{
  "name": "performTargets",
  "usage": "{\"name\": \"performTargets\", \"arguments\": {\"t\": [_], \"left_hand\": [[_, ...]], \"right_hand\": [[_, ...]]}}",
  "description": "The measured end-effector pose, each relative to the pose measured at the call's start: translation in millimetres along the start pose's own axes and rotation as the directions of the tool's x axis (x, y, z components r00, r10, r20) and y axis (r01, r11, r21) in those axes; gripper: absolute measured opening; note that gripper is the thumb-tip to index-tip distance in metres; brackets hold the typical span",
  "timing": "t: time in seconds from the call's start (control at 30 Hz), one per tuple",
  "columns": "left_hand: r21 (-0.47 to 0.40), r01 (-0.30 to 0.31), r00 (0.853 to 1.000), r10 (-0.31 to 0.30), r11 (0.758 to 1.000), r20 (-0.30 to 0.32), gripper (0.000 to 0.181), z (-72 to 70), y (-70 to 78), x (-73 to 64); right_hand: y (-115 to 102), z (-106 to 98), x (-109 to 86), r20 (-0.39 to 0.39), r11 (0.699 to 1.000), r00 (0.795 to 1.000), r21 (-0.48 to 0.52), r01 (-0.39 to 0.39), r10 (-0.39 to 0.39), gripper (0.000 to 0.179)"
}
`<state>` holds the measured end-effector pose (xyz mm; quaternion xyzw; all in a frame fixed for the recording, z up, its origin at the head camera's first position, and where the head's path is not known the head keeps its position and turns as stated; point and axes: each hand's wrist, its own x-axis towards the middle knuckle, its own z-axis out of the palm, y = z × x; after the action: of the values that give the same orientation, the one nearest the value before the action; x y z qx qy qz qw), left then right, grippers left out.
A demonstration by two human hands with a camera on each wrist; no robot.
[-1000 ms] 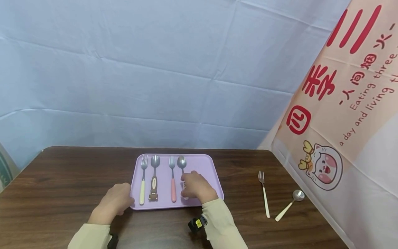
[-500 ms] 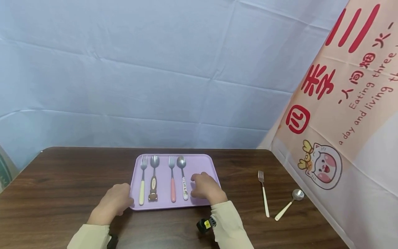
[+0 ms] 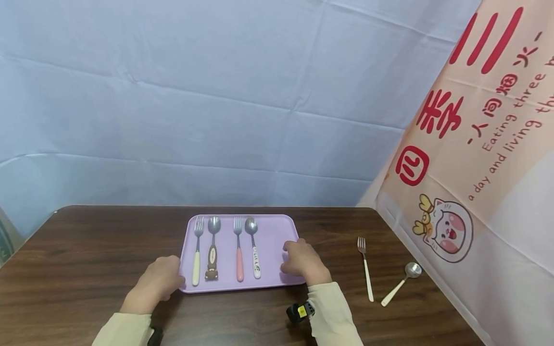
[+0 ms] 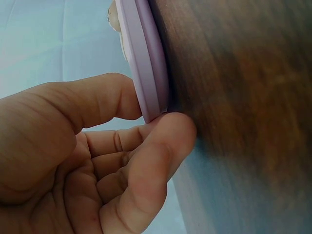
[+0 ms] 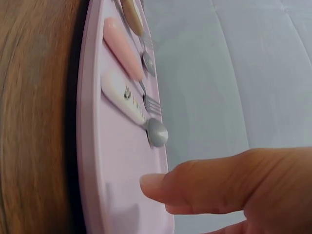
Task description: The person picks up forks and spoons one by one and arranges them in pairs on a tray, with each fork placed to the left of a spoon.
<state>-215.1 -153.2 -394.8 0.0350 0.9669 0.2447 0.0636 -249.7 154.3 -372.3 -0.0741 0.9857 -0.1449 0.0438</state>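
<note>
Left hand (image 3: 157, 276): pinching the near left corner of the tray (image 3: 270, 245), its thumb lying over the rim and a fingertip meeting the outer edge.
Right hand (image 3: 304, 262): hovering at the tray's right side, fingers loosely bent and holding nothing; whether it is touching the rim, I cannot tell.
Tray: lying flat, long side towards the person, and bearing four pieces. From left to right, a yellow-handled fork (image 3: 196, 259), a bear-handled spoon (image 3: 212, 257), a pink-handled fork (image 3: 239, 259) and a white printed spoon (image 3: 256, 259) are pointing away, handles near.
Steadying: the light corner pinch is probably serving well; pressing harder would be risking tipping the tray and sliding the row.
Spacing: the pieces are lying apart, so the right hand is best staying high, clear of the printed spoon.
Loose pair: another fork (image 3: 366, 269) and spoon (image 3: 396, 291) are resting right of the tray, the spoon slanting.
Table (image 3: 78, 269): showing dark wood grain, its far corners rounding off.
Cloth (image 3: 216, 96): hanging pale and creased behind, with red lettering and a cartoon cat (image 3: 452, 233) showing at right.
</note>
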Motion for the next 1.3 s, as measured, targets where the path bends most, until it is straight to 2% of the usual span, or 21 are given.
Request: {"name": "performTargets", "arguments": {"t": [0.87, 1.3], "left_hand": [[-0.02, -0.009, 1.0, 0.009, 1.0, -0.007, 0.008, -0.2, -1.0, -0.4], [-0.014, -0.012, 1.0, 0.012, 1.0, -0.003, 0.006, 0.5, -1.6, 0.4]], "right_hand": [[70, -24, -13.1, -0.022, 0.996, 0.997, 0.053, -0.066, 0.067, 0.043], [103, -24, -21.2, -0.02, 0.991, 0.992, 0.056, -0.121, 0.122, 0.042]]}}
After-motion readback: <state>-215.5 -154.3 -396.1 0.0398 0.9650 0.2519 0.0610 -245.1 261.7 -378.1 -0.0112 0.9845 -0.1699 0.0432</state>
